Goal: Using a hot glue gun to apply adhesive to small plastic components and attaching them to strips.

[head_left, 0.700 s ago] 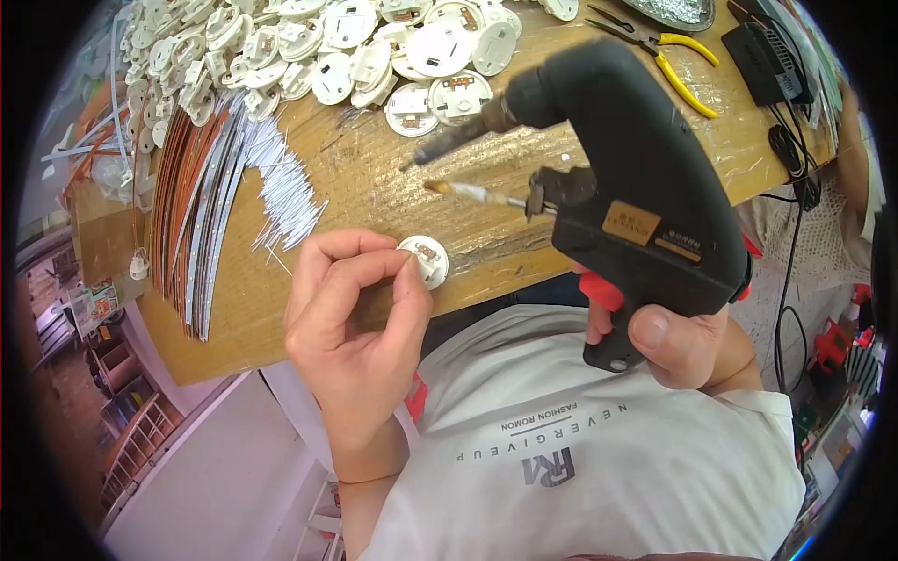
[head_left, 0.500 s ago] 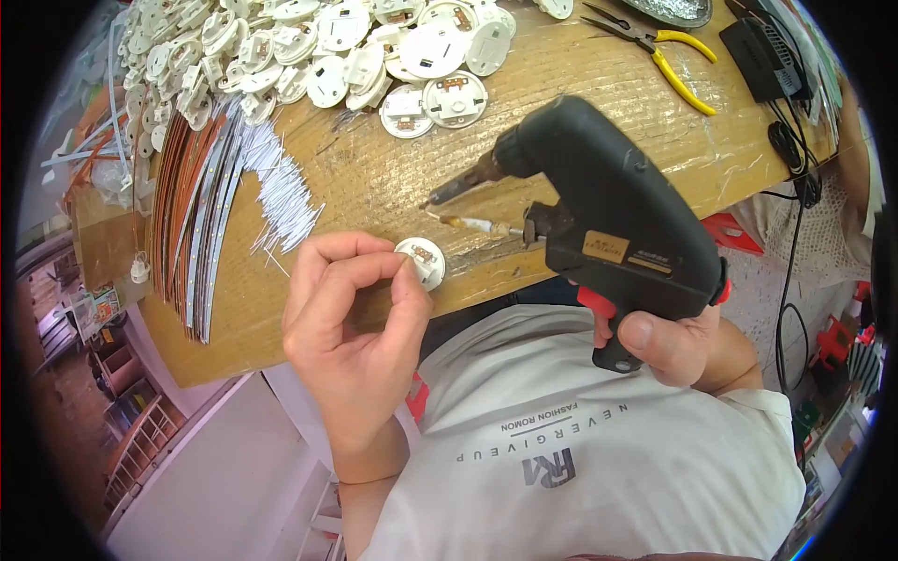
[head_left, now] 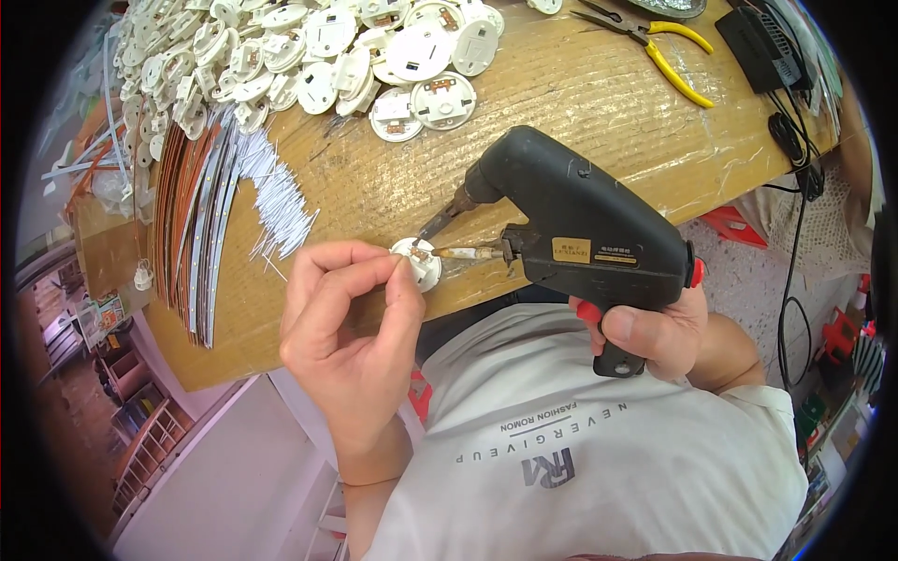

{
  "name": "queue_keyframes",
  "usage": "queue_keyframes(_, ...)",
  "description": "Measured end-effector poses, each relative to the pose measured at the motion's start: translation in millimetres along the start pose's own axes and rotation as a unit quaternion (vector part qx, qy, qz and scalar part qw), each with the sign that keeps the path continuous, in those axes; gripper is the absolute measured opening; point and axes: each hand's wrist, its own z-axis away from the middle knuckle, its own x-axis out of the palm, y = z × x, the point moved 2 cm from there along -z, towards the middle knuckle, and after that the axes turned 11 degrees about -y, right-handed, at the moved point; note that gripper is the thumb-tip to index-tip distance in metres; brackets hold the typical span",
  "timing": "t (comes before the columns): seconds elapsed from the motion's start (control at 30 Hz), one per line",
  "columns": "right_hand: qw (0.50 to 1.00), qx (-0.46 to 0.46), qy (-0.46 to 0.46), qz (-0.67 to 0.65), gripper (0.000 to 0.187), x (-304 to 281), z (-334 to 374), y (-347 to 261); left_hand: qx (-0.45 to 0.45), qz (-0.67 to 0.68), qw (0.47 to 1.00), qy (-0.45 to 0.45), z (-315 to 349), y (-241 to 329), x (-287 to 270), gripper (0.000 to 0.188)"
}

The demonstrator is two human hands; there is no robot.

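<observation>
My left hand [head_left: 351, 313] reaches the near edge of the table, thumb and forefinger pinched together over the left rim of a small round white plastic disc [head_left: 427, 275]. What lies between those fingertips is hidden. Copper-coloured contacts show on the disc's top. My right hand [head_left: 659, 338] grips the handle of a black soldering gun [head_left: 585, 215] with a red trigger, a finger by the trigger. The gun's dark tip and the thin feed nozzle below it point left and meet at the disc's contacts; whether they touch them is too small to tell.
A heap of white discs [head_left: 318, 86] fills the far left. Short white wires [head_left: 281, 201] and long LED strips [head_left: 192, 234] lie left of my hand. Yellow-handled pliers [head_left: 669, 65], a metal dish [head_left: 669, 7] and a black power adapter [head_left: 760, 56] with cables sit far right.
The soldering gun has moved left and its tip has come down from above the table to the disc. My left hand has stayed nearly still, pinched at the disc.
</observation>
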Motion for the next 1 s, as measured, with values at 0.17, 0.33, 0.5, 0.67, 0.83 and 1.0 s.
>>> queue_keyframes(0.17,1.000,-0.006,-0.020,0.013,0.023,-1.5,-1.7,0.6,-0.006,0.001,1.000,0.004,0.2,0.1,0.6,0.008)
queue_keyframes(0.33,1.000,-0.005,-0.017,0.019,0.023,0.1,-1.5,0.6,0.001,-0.001,1.000,0.002,0.0,-0.1,-0.2,0.009)
queue_keyframes(0.5,1.000,0.003,-0.019,0.020,0.026,-0.4,-0.8,1.5,0.008,0.002,1.000,0.003,0.1,0.6,-0.4,0.009)
queue_keyframes(0.67,1.000,0.014,-0.010,0.021,0.030,0.3,0.1,0.9,0.004,0.010,1.000,0.005,0.4,-1.0,0.3,0.009)
queue_keyframes(0.83,1.000,0.008,-0.004,0.021,0.031,2.0,-0.6,-1.6,0.005,0.009,1.000,0.003,0.3,-0.9,0.3,0.010)
queue_keyframes(1.0,0.999,0.021,-0.005,0.031,0.034,-0.4,0.8,-1.6,0.001,0.009,1.000,0.000,0.4,-0.2,-0.4,0.010)
